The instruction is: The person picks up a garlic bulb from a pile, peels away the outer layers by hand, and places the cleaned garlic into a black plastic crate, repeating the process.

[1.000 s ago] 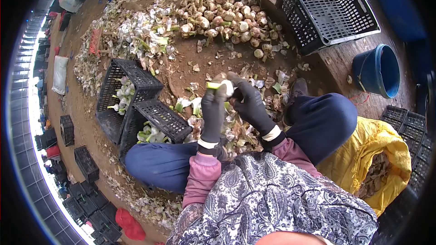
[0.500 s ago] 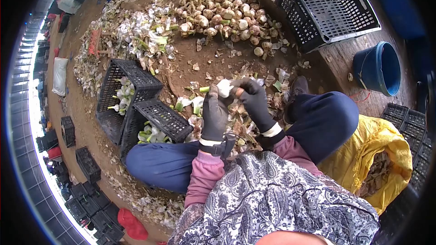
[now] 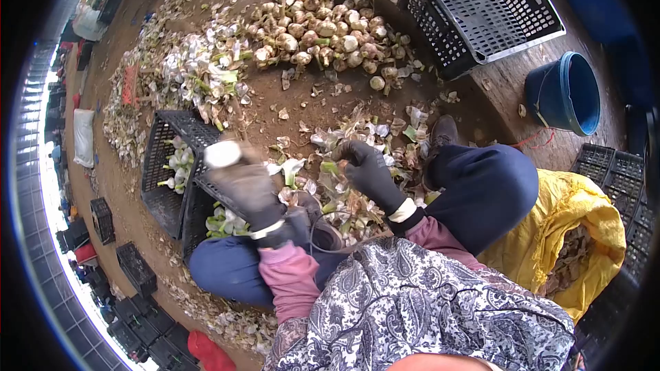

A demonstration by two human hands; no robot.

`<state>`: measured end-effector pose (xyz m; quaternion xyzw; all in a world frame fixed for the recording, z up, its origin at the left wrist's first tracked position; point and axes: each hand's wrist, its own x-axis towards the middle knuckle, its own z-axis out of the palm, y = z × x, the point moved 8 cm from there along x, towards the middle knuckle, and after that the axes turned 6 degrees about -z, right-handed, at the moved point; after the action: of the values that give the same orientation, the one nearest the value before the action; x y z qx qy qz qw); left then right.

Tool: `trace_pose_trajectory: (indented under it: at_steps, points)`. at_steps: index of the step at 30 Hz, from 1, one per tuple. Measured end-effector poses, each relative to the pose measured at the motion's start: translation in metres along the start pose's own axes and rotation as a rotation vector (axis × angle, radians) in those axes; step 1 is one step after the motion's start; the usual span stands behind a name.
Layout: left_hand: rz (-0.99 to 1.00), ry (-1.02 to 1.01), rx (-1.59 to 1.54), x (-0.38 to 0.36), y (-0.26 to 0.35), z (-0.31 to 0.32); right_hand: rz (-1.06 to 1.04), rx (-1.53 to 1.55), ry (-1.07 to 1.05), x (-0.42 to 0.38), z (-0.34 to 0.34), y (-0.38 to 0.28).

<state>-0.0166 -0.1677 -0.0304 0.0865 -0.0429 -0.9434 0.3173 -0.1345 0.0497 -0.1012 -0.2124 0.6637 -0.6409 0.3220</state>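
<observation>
My left hand (image 3: 244, 182), in a dark glove and smeared by motion, grips a white garlic bulb (image 3: 223, 154) above the near edge of the black crates. My right hand (image 3: 366, 170), gloved with bare fingertips, hovers over the peel litter, its fingers curled together; whatever they hold, if anything, I cannot make out. Cleaned garlic bulbs (image 3: 180, 165) with green stems lie in a tipped black crate (image 3: 163, 205). More white bulbs (image 3: 225, 222) show in the nearer crate (image 3: 194, 225) beside my left knee. Loose skins (image 3: 357, 199) cover the ground between my legs.
A heap of unpeeled garlic (image 3: 323, 27) lies ahead, with a mound of peelings (image 3: 199, 62) to its left. On the right ledge stand a black crate (image 3: 474, 20) and a blue bucket (image 3: 564, 93). A yellow sack (image 3: 509, 247) sits by my right knee.
My left hand has swung left toward the crates with the garlic bulb, parting from my right hand. The right hand has dropped slightly and stays over the skins. The view has shifted a little.
</observation>
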Motion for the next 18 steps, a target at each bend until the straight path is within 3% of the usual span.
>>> trace_pose_trajectory:
  at_steps: [1,2,3,5,7,8,9,11,13,16,17,18]
  points:
    - [0.246,0.065,-0.046,0.0,0.039,0.008,0.013,0.027,0.025,-0.001,-0.002,-0.01]
    - [0.41,0.071,0.066,0.001,0.039,0.035,-0.009,0.117,0.066,-0.001,-0.004,-0.014]
    - [0.472,0.264,0.116,0.01,0.035,0.033,-0.033,0.207,0.106,0.001,-0.007,-0.018]
    - [0.318,0.119,0.667,0.049,-0.007,0.023,-0.066,0.337,0.208,0.004,-0.018,-0.027]
    - [0.023,0.148,1.312,0.088,-0.084,-0.02,-0.079,0.413,0.339,0.003,-0.035,-0.038]
    - [0.057,0.151,1.387,0.096,-0.126,-0.033,-0.089,0.417,0.39,0.003,-0.043,-0.037]
    - [-0.25,0.157,1.267,0.119,-0.164,-0.083,-0.096,0.417,0.427,0.003,-0.05,-0.038]
    - [-0.411,0.019,1.946,0.14,-0.225,-0.12,-0.114,0.416,0.501,0.004,-0.066,-0.039]
    - [-0.232,-0.076,2.599,0.168,-0.264,-0.176,-0.171,0.398,0.547,0.004,-0.078,-0.039]
    - [-0.239,-0.17,2.521,0.189,-0.285,-0.215,-0.117,0.3,0.543,0.006,-0.085,-0.034]
    - [-0.194,-0.127,2.542,0.195,-0.284,-0.233,-0.094,0.244,0.517,0.006,-0.087,-0.032]
    - [-0.183,-0.018,2.335,0.195,-0.274,-0.22,-0.089,0.279,0.481,0.008,-0.085,-0.027]
